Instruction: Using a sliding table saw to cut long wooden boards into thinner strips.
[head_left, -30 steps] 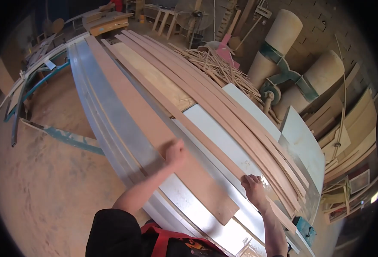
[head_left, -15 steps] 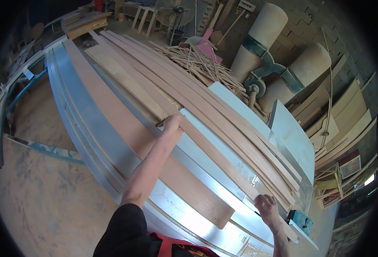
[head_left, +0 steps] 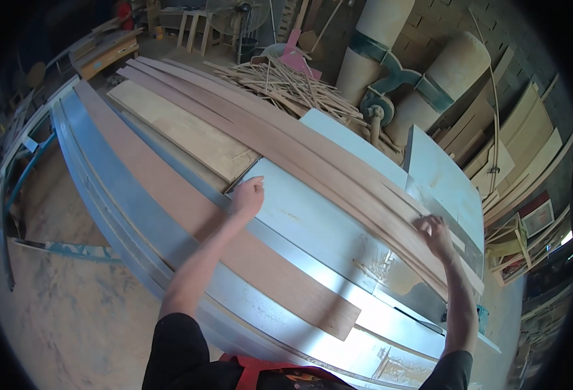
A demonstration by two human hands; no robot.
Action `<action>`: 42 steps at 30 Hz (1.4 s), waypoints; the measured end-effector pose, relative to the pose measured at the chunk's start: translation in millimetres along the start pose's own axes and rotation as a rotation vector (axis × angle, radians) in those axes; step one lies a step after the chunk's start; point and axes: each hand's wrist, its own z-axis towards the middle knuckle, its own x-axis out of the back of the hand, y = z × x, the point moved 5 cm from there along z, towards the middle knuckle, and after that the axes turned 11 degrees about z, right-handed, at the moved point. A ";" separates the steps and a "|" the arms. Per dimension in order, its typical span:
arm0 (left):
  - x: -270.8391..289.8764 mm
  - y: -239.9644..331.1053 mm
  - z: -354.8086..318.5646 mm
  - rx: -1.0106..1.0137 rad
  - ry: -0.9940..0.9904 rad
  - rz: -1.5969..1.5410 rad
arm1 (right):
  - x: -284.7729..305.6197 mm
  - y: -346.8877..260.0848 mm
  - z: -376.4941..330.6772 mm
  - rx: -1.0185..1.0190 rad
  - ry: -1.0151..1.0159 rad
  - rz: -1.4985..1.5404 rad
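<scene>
My left hand (head_left: pixel 248 196) is closed in a loose fist above the pale metal table top (head_left: pixel 306 211), with nothing visible in it. It is close to the near end of a light wooden panel (head_left: pixel 182 130). Over a group of long reddish-brown boards (head_left: pixel 338 175) on the far side of the table, my right hand (head_left: pixel 437 236) has its fingers bent and apart. Those fingertips are over the boards' upper faces; whether they touch is hard to see. A single wide board (head_left: pixel 260 263) lies flat on the nearer side, passing under my left forearm.
A heap of thin wood offcuts (head_left: pixel 286 88) lies behind the table. Beyond it stands a dust collector (head_left: pixel 390 84) with tall bags. Panels (head_left: pixel 527 143) lean on the right wall. A metal frame (head_left: pixel 85 251) sits low at the left, above the dusty floor.
A long board moved from mid-table to the boards on the far side, uncovering pale metal. My left hand came off it and moved slightly left; my right hand moved away from me.
</scene>
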 end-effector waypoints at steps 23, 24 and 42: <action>-96.8 35.2 -217.7 -0.479 -0.041 0.511 | -228.8 -78.7 -330.5 0.187 0.063 0.337; -102.8 52.2 -239.1 -0.470 -0.061 0.548 | -225.2 -69.7 -349.3 0.171 0.056 0.336; -181.3 165.2 -378.2 -0.930 -0.325 0.351 | -231.4 53.1 -716.6 -1.784 1.012 0.798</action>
